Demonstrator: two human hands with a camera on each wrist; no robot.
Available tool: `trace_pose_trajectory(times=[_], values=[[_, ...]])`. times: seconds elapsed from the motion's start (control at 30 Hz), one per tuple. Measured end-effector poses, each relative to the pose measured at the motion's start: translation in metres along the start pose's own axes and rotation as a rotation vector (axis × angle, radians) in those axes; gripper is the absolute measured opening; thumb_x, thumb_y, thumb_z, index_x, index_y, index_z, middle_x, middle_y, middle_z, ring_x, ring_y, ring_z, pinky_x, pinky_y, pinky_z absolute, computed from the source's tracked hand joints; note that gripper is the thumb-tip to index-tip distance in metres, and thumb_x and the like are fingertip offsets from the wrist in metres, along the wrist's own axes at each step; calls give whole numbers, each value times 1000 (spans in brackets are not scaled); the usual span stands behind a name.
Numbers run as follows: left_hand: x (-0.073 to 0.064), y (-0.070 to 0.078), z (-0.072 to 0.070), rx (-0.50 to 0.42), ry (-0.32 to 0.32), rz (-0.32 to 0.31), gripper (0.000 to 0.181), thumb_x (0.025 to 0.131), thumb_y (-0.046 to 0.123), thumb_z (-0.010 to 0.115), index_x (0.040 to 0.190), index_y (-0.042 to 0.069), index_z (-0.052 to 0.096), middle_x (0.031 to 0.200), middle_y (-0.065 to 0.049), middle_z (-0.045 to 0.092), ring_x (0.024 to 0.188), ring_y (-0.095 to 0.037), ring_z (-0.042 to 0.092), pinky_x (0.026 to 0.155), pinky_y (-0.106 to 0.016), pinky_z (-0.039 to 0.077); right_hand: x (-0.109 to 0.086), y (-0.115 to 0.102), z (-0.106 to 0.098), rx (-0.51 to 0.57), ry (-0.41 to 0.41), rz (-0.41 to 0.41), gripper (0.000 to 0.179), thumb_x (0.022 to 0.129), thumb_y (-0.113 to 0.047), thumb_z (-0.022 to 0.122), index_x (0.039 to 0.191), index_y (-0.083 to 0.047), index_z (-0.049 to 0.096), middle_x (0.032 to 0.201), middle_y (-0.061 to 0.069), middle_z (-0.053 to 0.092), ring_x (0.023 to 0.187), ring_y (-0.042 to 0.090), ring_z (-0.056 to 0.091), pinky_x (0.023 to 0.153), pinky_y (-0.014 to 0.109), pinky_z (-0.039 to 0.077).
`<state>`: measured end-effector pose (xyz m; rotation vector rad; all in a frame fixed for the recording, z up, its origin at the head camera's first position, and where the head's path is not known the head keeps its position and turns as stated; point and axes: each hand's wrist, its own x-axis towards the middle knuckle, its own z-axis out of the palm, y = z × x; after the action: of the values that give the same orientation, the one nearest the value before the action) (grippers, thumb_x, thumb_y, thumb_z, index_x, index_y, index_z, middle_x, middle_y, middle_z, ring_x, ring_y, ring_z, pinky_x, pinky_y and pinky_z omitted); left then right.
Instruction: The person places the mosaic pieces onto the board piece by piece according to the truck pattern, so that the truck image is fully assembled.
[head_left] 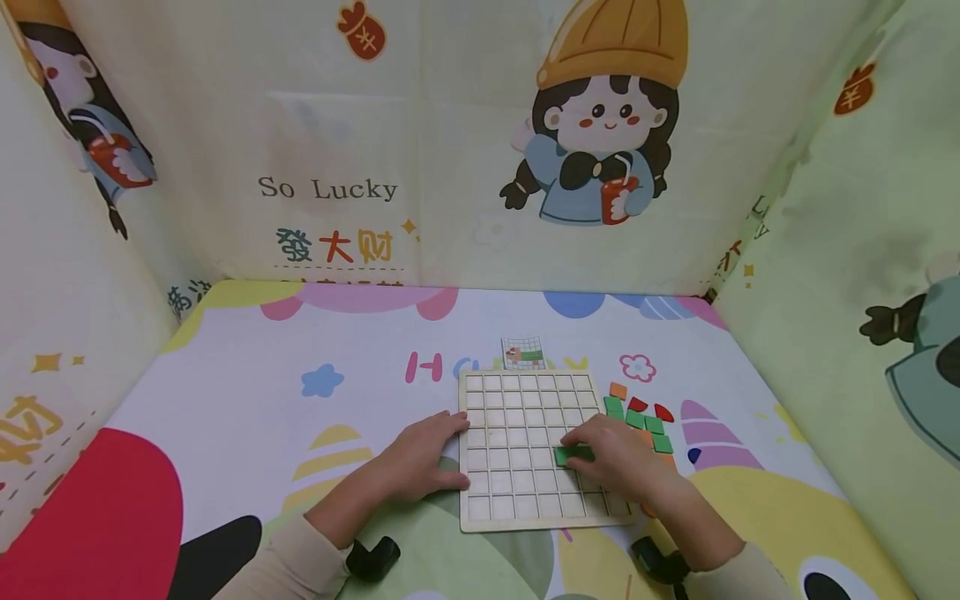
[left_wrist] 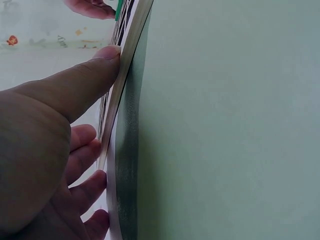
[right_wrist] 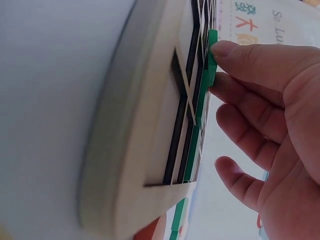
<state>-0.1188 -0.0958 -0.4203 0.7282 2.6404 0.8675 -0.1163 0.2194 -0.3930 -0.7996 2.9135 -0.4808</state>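
Note:
A pale wooden grid board lies flat on the cloth. My left hand rests at its left side, thumb and fingertips touching the edge; the left wrist view shows the thumb against the rim. Over the right part of the grid, my right hand pinches a green square tile between thumb and fingers, tilted at the cells. More green tiles sit in the grid beside it, mostly hidden by the hand in the head view.
Loose green tiles, orange squares and red rounded pieces lie right of the board, partly behind my right hand. A small pattern card lies beyond the far edge. Printed cloth walls enclose the back and sides.

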Motion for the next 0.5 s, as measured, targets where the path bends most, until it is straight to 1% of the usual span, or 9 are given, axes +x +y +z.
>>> trace_pose_trajectory(times=[0.23,0.5], values=[[0,1,0,2,-2,-6,76,85,34,80,147,5,46,154,-10,42,143,-37,33,113,-54,32,1,-1,1,9,-2,20,22,85,-19,81,106,-13,75,101,-6,67,99,19,60,87,41,52],[0,1,0,5,1,-12,76,85,33,81,147,6,47,154,-10,43,143,-36,33,113,-53,32,4,0,3,13,-6,34,22,85,-18,81,106,-11,76,101,-4,68,99,20,60,87,43,53]])
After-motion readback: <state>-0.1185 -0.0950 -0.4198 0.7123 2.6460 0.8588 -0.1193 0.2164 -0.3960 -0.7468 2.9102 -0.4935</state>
